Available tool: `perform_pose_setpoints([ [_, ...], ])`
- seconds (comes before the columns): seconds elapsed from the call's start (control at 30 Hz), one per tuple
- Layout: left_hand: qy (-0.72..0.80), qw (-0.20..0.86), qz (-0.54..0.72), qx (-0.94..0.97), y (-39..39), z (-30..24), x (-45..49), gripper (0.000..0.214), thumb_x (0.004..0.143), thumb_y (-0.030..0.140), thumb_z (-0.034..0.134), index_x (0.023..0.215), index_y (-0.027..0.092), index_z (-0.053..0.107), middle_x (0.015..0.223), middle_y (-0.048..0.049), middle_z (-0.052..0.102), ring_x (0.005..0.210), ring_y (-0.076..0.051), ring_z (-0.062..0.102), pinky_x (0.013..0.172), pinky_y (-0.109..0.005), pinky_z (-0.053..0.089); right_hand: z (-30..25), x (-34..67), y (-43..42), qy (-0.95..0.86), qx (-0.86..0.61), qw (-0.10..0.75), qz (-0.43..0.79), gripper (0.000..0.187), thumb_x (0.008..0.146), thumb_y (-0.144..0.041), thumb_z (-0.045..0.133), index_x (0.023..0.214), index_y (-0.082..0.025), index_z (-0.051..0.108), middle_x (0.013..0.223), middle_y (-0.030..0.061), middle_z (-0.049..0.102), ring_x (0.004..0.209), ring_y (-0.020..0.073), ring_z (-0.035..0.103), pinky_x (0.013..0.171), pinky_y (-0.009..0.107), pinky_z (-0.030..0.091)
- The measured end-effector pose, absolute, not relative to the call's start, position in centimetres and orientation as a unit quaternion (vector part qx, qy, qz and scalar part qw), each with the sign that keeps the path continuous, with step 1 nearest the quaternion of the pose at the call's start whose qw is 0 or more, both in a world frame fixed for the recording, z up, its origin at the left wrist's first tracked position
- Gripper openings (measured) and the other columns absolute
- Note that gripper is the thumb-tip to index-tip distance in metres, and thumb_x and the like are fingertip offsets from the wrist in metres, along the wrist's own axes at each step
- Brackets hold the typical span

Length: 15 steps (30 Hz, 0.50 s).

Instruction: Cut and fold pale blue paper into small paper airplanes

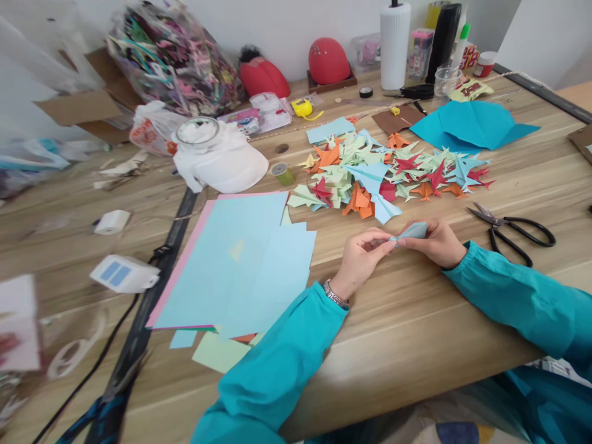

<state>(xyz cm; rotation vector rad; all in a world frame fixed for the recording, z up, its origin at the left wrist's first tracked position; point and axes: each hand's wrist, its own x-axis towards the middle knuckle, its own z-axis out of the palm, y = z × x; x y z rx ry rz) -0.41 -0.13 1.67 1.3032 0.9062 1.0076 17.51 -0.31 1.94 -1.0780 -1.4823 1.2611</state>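
A small folded piece of light blue paper (415, 230) is held between both hands above the wooden table. My left hand (365, 256) pinches its left end between thumb and finger. Around its right side close the fingers of my right hand (437, 242). Just beyond lies a heap of folded paper pieces (349, 161) in pale green, light blue, orange and red. Left of my left hand are stacked sheets of light blue paper (250, 265), with pink edges showing beneath. Black-handled scissors (511, 228) rest open to the right of my right hand.
A large blue folded paper (476, 126) lies behind the heap. Along the wall stand a white ribbed bottle (394, 46), a red dome (328, 60) and a bag of scraps (173, 58). A black strip (178, 225) crosses the table at left, near blue-handled scissors (108, 394).
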Motion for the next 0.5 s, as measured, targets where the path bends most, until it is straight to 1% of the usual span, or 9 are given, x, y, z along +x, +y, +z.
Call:
perform_pose_setpoints([
  [0.1,0.384,0.586,0.435,0.566,-0.09,1.69,-0.38,0.013,0.072,0.029,0.071,0.072,0.015,0.070,0.073,-0.0019,0.063,0.063,-0.010,0.057,0.059,-0.022,0.046,1.88,17.49,-0.36,-0.601,-0.436,0.436,0.508,0.024,0.065,-0.039,0.077,0.068,-0.015,0.071,0.067,0.0030,0.069,0.062,0.0144,0.061,0.060,0.027,0.049],
  [0.3,0.388,0.586,0.441,0.558,-0.05,1.71,-0.41,0.011,0.070,0.027,0.073,0.068,0.016,0.071,0.069,-0.0014,0.064,0.061,-0.010,0.057,0.058,-0.022,0.046,1.94,17.43,-0.42,-0.603,-0.430,0.429,0.516,0.027,0.065,-0.041,0.076,0.070,-0.015,0.071,0.074,0.0051,0.071,0.067,0.0162,0.062,0.063,0.028,0.050],
  [0.5,0.425,0.604,0.417,0.529,-0.17,1.88,-0.18,0.019,0.068,0.033,0.073,0.071,0.015,0.069,0.063,-0.0023,0.067,0.055,-0.011,0.059,0.054,-0.023,0.048,1.83,17.43,-0.33,-0.596,-0.434,0.413,0.535,0.032,0.062,-0.046,0.077,0.067,-0.015,0.071,0.070,0.0052,0.070,0.063,0.0161,0.060,0.059,0.028,0.048],
])
